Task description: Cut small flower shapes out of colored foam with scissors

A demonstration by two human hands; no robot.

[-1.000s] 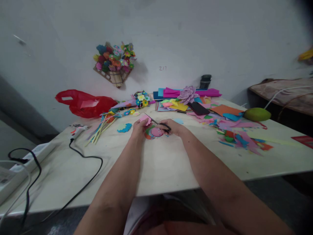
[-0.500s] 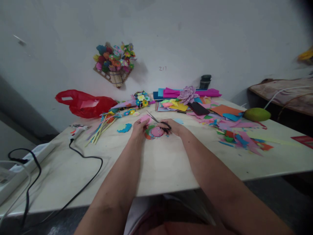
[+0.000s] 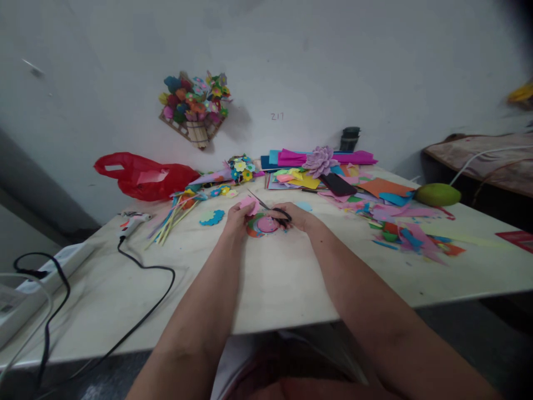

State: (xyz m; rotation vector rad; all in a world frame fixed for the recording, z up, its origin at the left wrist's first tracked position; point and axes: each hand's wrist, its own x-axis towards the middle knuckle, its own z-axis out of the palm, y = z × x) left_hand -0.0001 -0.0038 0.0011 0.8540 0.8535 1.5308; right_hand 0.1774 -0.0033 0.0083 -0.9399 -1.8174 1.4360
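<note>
My left hand (image 3: 239,216) pinches a small piece of pink paper (image 3: 250,205) above the table. In my right hand (image 3: 293,215) is a pair of scissors (image 3: 283,214) with dark handles, its blades pointing up and left close by the pink piece. Whether the blades touch the paper I cannot tell. Below and between the hands lie round paper cutouts, a pink disc (image 3: 267,224) on top with green and orange ones around it. A blue scalloped cutout (image 3: 212,217) lies left of my left hand.
On the left are a glue gun (image 3: 135,222) with its black cord, a power strip (image 3: 45,283), paper strips (image 3: 172,222) and a red plastic bag (image 3: 150,178). Paper scraps (image 3: 416,236), a phone (image 3: 338,184) and a green mango-like fruit (image 3: 438,194) are on the right.
The pink paper has turned slightly in my left hand and more of it shows. The scissors have shifted very little; everything else stays where it was.
</note>
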